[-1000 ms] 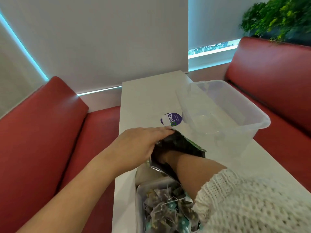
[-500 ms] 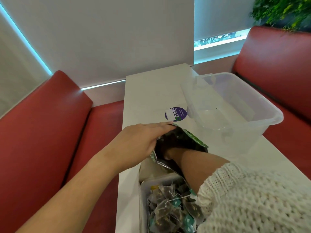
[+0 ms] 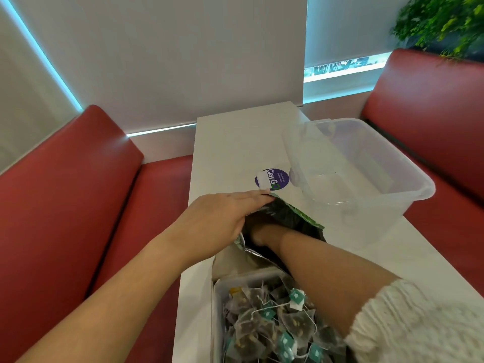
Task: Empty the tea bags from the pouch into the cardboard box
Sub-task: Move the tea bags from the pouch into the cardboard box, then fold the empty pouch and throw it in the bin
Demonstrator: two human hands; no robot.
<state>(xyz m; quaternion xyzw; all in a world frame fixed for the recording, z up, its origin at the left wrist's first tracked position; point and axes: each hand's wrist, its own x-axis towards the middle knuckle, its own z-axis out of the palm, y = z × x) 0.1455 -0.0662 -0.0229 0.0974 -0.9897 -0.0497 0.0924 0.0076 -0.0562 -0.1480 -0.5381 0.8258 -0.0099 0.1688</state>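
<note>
A dark foil pouch (image 3: 296,218) with a green edge lies open on the white table (image 3: 235,142), its mouth facing me. My left hand (image 3: 222,218) holds the pouch's upper rim, fingers stretched along it. My right hand (image 3: 262,233) reaches deep inside the pouch; only the wrist and forearm show, and the fingers are hidden. Just in front of the pouch stands the box (image 3: 217,297), pale-walled, with several pyramid tea bags (image 3: 267,318) with teal tags piled in it. My right forearm crosses over the box's far right corner.
A clear plastic tub (image 3: 366,179) stands on the table to the right of the pouch. A round purple sticker (image 3: 272,179) lies beyond my left fingertips. Red padded benches (image 3: 65,192) flank the table on both sides.
Both hands stay where they were, left on the pouch rim, right inside it. The view has tilted down, so more of the box and tea bags shows.
</note>
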